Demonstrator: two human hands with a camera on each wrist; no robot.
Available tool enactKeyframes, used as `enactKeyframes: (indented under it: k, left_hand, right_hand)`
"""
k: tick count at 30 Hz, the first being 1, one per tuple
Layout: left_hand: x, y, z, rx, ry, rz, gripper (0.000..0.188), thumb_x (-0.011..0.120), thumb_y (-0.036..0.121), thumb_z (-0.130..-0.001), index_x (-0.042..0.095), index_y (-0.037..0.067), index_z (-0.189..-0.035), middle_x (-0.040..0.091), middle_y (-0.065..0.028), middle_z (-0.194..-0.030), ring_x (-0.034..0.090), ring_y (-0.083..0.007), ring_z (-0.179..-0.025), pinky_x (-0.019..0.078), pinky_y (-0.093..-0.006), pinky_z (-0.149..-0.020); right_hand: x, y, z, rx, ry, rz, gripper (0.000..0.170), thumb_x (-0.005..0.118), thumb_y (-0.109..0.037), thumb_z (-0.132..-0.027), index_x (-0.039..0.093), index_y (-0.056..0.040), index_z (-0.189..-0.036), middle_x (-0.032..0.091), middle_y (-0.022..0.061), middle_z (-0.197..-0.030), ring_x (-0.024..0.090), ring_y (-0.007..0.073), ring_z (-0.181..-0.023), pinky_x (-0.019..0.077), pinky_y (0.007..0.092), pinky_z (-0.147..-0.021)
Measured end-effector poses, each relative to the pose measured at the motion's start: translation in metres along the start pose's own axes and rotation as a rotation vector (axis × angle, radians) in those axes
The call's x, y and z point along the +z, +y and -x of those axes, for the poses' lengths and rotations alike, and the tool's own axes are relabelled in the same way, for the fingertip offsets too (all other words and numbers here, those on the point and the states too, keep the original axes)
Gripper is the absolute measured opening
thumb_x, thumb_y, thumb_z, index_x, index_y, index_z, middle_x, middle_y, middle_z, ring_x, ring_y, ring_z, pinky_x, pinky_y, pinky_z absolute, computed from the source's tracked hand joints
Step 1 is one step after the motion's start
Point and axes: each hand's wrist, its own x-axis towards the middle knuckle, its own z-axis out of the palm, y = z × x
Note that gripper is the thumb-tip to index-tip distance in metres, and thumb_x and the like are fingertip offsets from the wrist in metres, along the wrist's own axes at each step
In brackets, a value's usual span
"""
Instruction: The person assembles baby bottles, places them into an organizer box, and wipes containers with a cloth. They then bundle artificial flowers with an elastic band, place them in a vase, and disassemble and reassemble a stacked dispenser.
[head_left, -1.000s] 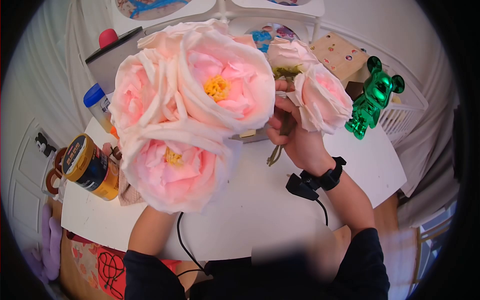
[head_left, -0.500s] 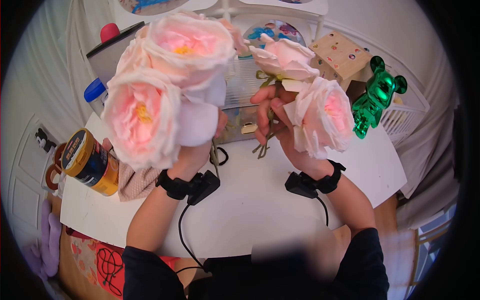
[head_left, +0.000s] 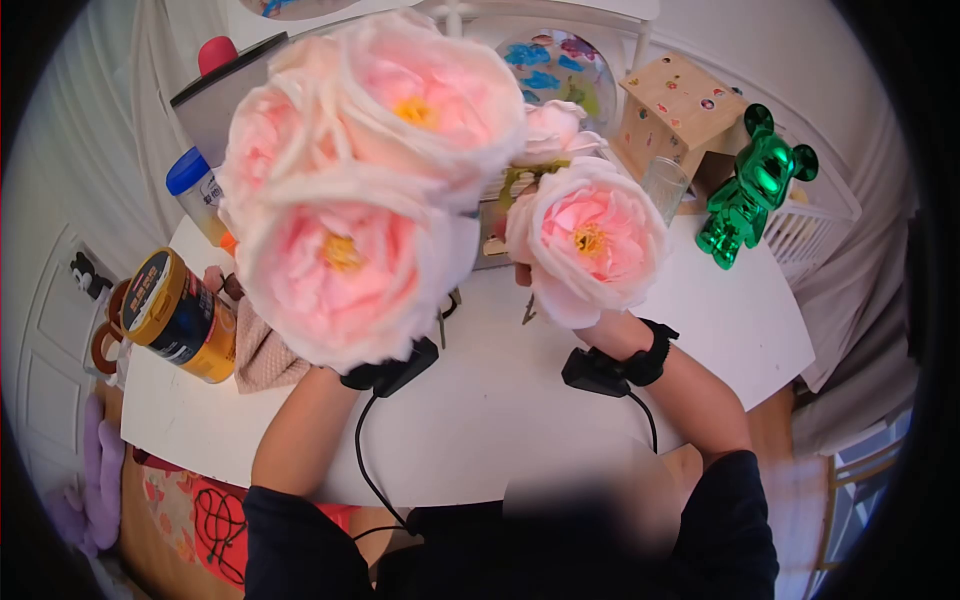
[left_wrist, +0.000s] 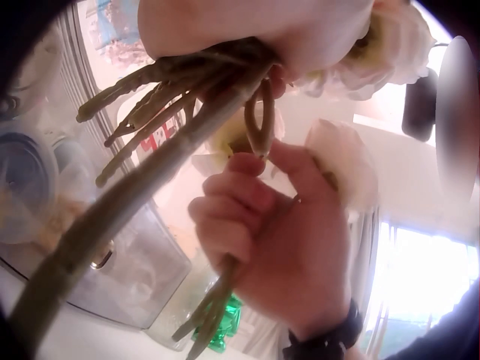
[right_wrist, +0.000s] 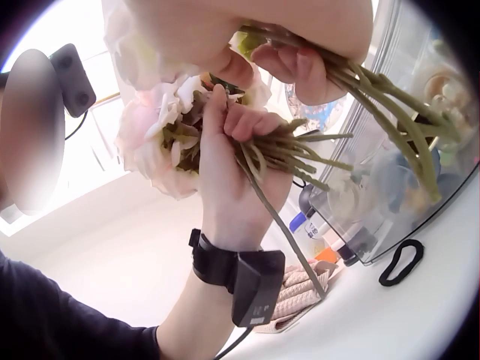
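Note:
Large pale pink roses with yellow centres (head_left: 345, 255) fill the left half of the head view and hide my left hand there. In the right wrist view, my left hand (right_wrist: 244, 169) grips the bunched green stems (right_wrist: 281, 154) of these roses, one long stem hanging lower. My right hand (left_wrist: 277, 232) curls round the thinner stems (left_wrist: 206, 315) of a smaller bunch. Its front rose (head_left: 590, 240) faces the head camera and covers most of that hand, with another rose (head_left: 555, 132) behind. Both bunches are held up over the white table, side by side.
A clear storage box (right_wrist: 367, 202) stands behind the hands, a black hair tie (right_wrist: 402, 262) before it. At left are a yellow-black tub (head_left: 180, 315), a blue-capped bottle (head_left: 195, 190) and a pink cloth (head_left: 265, 345). A shiny green bear figure (head_left: 750, 190) and wooden box (head_left: 680, 105) stand right.
The left bunch swung left and back, then returned rightward with its blooms facing the head camera. The right bunch turned, so its front rose now faces the camera and hides the fingers.

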Motion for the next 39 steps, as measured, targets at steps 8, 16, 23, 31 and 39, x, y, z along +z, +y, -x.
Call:
enactKeyframes:
  k: [8,16,23,31,39]
  left_hand:
    - [-0.004,0.006,0.053,-0.013,0.008,0.036,0.027,0.063,0.027,-0.109,0.051,0.012,-0.09,0.041,0.0021,-0.073,0.046,-0.0134,-0.067,0.0389,-0.031,-0.064]
    - [-0.008,0.009,0.066,0.003,0.04,0.037,0.027,0.063,0.027,-0.109,0.051,0.012,-0.09,0.041,0.0019,-0.073,0.046,-0.0136,-0.067,0.0389,-0.031,-0.064]
    - [-0.012,0.008,0.08,0.021,0.064,0.075,0.026,0.062,0.026,-0.109,0.051,0.012,-0.09,0.042,0.0016,-0.073,0.046,-0.0138,-0.068,0.039,-0.0309,-0.064]
    - [-0.005,0.008,0.078,0.027,0.04,0.129,0.026,0.062,0.026,-0.108,0.051,0.011,-0.09,0.042,0.0014,-0.074,0.046,-0.0141,-0.068,0.039,-0.0309,-0.065]
    - [0.012,0.008,0.076,0.032,0.011,0.189,0.025,0.062,0.025,-0.108,0.051,0.011,-0.09,0.043,0.0011,-0.074,0.046,-0.0143,-0.069,0.0391,-0.0308,-0.065]
  right_hand:
    - [-0.044,0.029,0.036,0.052,-0.048,0.367,0.048,0.058,-0.038,-0.113,0.05,-0.0127,-0.153,0.069,0.0042,-0.131,0.063,0.0112,-0.103,0.0553,0.0334,-0.102]
    - [-0.005,0.002,0.038,0.106,0.074,-0.139,0.033,0.06,-0.045,-0.113,0.067,-0.0139,-0.121,0.053,-0.0056,-0.088,0.047,0.0062,-0.07,0.0367,0.0242,-0.06]
    - [0.001,0.019,0.064,0.127,0.232,0.128,0.033,0.062,-0.042,-0.112,0.059,-0.0171,-0.133,0.062,-0.0063,-0.117,0.062,0.0023,-0.092,0.049,0.0206,-0.068]
    - [-0.01,0.028,0.072,0.183,0.051,-0.428,0.043,0.064,-0.03,-0.111,0.05,-0.0125,-0.148,0.06,0.0014,-0.139,0.059,0.0119,-0.124,0.0489,0.0299,-0.105]
    - [-0.054,0.016,0.089,-0.323,-0.25,1.022,0.055,0.062,-0.019,-0.11,0.042,-0.0078,-0.16,0.051,0.0108,-0.158,0.051,0.0246,-0.145,0.043,0.0417,-0.123]
